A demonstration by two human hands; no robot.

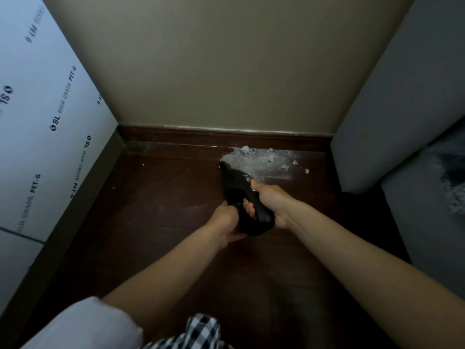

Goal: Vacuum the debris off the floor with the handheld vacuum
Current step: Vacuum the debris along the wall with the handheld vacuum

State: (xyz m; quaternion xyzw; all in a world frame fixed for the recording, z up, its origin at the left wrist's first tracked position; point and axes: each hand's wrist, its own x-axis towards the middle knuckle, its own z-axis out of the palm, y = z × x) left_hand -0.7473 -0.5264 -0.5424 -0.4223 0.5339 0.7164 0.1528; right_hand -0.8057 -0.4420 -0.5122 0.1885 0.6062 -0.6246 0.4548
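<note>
Holding a black vacuum [239, 195] at centre frame, both hands clasp it: the right hand [273, 202] wraps the rear handle loop with the thumb laid forward along the top, and the left hand [226, 220] grips the body from the lower left, fingers curled round it. Nozzle: pointed up-frame, its tip at the left edge of the debris [261, 161], seemingly touching or just above the floor [163, 197]; which, cannot be told. Debris: a pale dusty patch with whitish flakes, right of centre, lying against the skirting [201, 136] and stretching toward the grey furniture [392, 117] at right. Left of frame: a white film-wrapped panel [50, 109] printed with lettering. Risks, as judged: the larger flakes may be pushed along or scattered by the nozzle rather than drawn in, if it is shoved forward flat; fine dust pressed into the seam under the skirting may stay behind unless the tip is angled into it; flakes nearest the furniture could slide beneath its edge; a hard thrust could knock the nozzle against the skirting and mark it.
</note>
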